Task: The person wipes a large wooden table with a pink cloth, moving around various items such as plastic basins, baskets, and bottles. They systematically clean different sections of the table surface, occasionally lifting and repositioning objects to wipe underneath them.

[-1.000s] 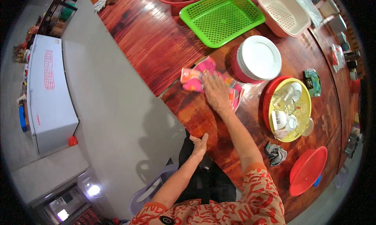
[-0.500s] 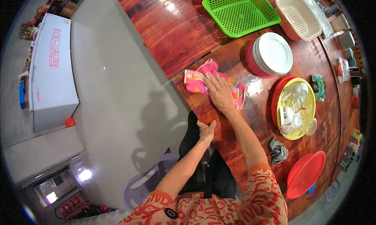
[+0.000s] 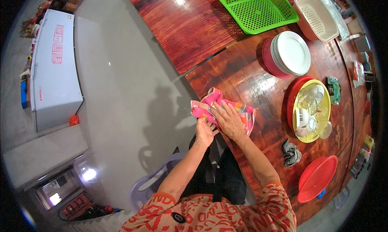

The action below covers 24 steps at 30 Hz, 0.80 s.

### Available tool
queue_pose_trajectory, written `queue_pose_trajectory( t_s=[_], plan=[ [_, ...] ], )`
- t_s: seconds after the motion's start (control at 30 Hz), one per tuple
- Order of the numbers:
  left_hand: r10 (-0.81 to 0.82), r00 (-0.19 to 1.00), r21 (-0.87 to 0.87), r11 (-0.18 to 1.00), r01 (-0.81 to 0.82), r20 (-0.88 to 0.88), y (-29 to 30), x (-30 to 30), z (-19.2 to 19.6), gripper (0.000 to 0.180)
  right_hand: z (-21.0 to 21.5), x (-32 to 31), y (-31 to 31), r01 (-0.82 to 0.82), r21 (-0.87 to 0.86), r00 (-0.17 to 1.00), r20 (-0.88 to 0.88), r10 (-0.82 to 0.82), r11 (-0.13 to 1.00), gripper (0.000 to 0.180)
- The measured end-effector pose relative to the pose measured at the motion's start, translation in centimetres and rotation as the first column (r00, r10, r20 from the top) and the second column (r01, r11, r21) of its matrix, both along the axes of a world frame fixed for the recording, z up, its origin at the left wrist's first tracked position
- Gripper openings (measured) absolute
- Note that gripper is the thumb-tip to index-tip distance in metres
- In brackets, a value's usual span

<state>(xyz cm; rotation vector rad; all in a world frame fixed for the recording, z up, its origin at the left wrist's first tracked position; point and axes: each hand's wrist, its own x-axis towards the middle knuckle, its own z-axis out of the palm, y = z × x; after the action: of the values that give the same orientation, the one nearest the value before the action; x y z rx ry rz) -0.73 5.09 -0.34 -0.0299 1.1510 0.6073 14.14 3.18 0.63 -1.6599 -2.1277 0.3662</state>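
A bunched pink patterned cloth (image 3: 207,110) lies at the near left edge of the wooden table (image 3: 242,58), one end hanging over the edge. My right hand (image 3: 229,122) presses on it from above with fingers stretched out and lying flat. Just off the table edge, my left hand (image 3: 205,131) is cupped below the cloth. Its fingers are slightly curled and apart, the fingertips close to or touching the cloth's lower border. Whether anything lies in that palm is hidden.
White plates (image 3: 294,53) are stacked on a pink base. Beyond stand a green basket (image 3: 258,13) and a pale basket (image 3: 317,17). Right of me, a yellow basin (image 3: 308,138) holds cups and glasses, near a crumpled grey cloth (image 3: 291,153) and a red basin (image 3: 317,178).
My right hand has drawn the cloth toward me to the table edge. My left hand has left its hold on the edge and moved up beneath the cloth.
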Motion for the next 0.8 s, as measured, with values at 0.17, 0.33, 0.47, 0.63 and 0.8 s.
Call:
queue_pose_trajectory(
  t_s=[0.17, 0.33, 0.47, 0.63, 0.8],
  plan=[
    [-0.066, 0.987, -0.003, 0.998, 0.066, -0.147, 3.1, 0.2, 0.5, 0.058, -0.1, -0.5, 5.8, -0.003, 0.079, 0.998, 0.058, -0.002, 0.997, 0.047],
    [-0.259, 0.940, 0.148, 0.944, 0.295, -0.220, 6.1, -0.7, 1.1, 0.060, 0.4, -0.6, 12.0, -0.014, 0.073, 1.000, 0.018, 0.013, 0.997, 0.050],
    [-0.354, 0.875, 0.180, 0.887, 0.426, -0.329, 7.4, -1.6, 0.8, 0.040, -0.2, -0.8, 16.5, 0.001, 0.135, 0.999, 0.043, -0.007, 0.991, 0.049],
    [-0.465, 0.789, 0.123, 0.827, 0.549, -0.402, 8.9, -2.1, 1.1, 0.020, -0.9, 0.7, 21.0, 0.202, 0.209, 0.976, 0.044, -0.215, 0.957, 0.044],
    [-0.478, 0.756, 0.126, 0.803, 0.583, -0.448, 9.1, -1.6, 1.6, 0.016, -0.7, 4.9, 24.3, 0.511, 0.297, 0.807, 0.158, -0.569, 0.807, 0.042]
  ],
)
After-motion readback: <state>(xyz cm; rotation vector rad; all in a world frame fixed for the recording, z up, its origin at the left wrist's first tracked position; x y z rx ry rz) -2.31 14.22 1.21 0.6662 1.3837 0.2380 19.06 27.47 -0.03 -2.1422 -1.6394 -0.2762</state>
